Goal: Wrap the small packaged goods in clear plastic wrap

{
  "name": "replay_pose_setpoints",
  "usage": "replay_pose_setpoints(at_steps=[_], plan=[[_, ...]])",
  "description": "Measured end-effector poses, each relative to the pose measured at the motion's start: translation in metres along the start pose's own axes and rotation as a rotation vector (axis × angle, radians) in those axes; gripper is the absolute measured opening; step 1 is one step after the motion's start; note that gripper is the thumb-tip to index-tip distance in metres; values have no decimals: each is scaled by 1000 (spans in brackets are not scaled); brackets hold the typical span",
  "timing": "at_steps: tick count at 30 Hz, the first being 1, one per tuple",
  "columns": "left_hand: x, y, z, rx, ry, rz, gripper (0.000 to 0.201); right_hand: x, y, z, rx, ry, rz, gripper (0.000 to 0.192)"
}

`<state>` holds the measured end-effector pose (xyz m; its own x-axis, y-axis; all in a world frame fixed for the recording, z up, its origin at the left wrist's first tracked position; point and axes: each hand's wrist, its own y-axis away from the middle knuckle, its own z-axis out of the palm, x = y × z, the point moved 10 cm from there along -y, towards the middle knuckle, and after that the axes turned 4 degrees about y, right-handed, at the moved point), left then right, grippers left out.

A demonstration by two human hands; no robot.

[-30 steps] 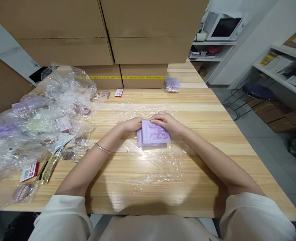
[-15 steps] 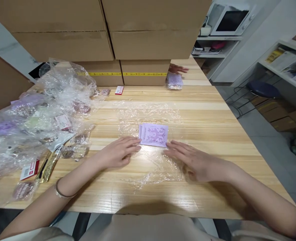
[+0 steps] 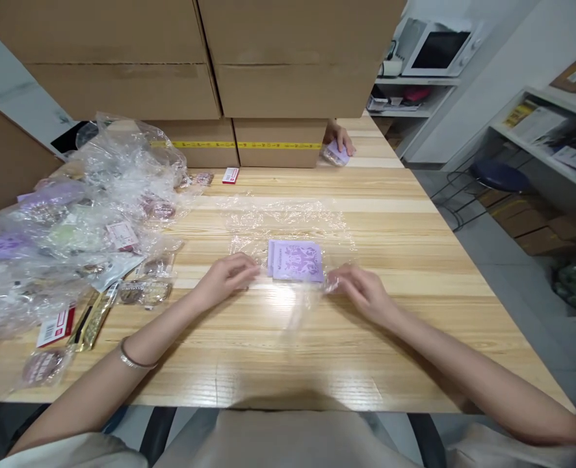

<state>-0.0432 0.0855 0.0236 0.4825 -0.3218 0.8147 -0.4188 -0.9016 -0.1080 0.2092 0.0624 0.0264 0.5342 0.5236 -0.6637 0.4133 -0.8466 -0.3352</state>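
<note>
A small stack of purple patterned cards (image 3: pixel 296 260) lies on a sheet of clear plastic film (image 3: pixel 288 221) in the middle of the wooden table (image 3: pixel 415 312). My left hand (image 3: pixel 227 279) pinches the film's near edge just left of the cards. My right hand (image 3: pixel 359 290) pinches the film just right of the cards and lifts that edge up. A thin strip of film hangs between my hands.
A heap of clear bags with small packed items (image 3: pixel 73 214) covers the table's left side. Stacked cardboard boxes (image 3: pixel 268 78) stand at the back. Another person's hand (image 3: pixel 337 138) holds a purple packet (image 3: pixel 335 153) by the boxes. A small red box (image 3: pixel 230 175) lies near them.
The cards were set down on the film and my hands left them. Both hands flattened on the film, then pinched and raised its near edge. The other person's hand took hold of the far packet.
</note>
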Motion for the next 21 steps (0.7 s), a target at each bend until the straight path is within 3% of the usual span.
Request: replay_pose_setpoints(at_steps=[2, 4, 7, 9, 11, 13, 14, 16, 18, 21], plan=[[-14, -8, -10, 135, -78, -158, 40, 34, -17, -6, 85, -47, 304, 31], [-24, -14, -17, 196, -222, -288, 46, 56, -33, -8, 75, 22, 468, 38], [-29, -22, -12, 113, -471, -377, 45, 72, -55, -7, -54, 326, 520, 46], [-29, -24, -9, 96, -569, -382, 34, 76, -62, -10, -73, 553, 527, 43], [-16, -23, -10, 196, -651, -282, 21, 71, -67, -16, 7, 694, 502, 33], [12, -22, 3, 252, -736, -8, 21, 58, -71, -22, 131, 725, 438, 26], [28, -20, 18, 209, -754, 178, 22, 53, -74, -24, 178, 703, 414, 25], [52, -12, 54, 12, -719, 496, 22, 50, -80, -23, 181, 584, 423, 24], [60, -9, 78, -164, -659, 619, 27, 55, -89, -9, 16, 347, 476, 26], [51, -25, 84, -216, -597, 489, 54, 52, -94, 32, -399, -91, 556, 31]])
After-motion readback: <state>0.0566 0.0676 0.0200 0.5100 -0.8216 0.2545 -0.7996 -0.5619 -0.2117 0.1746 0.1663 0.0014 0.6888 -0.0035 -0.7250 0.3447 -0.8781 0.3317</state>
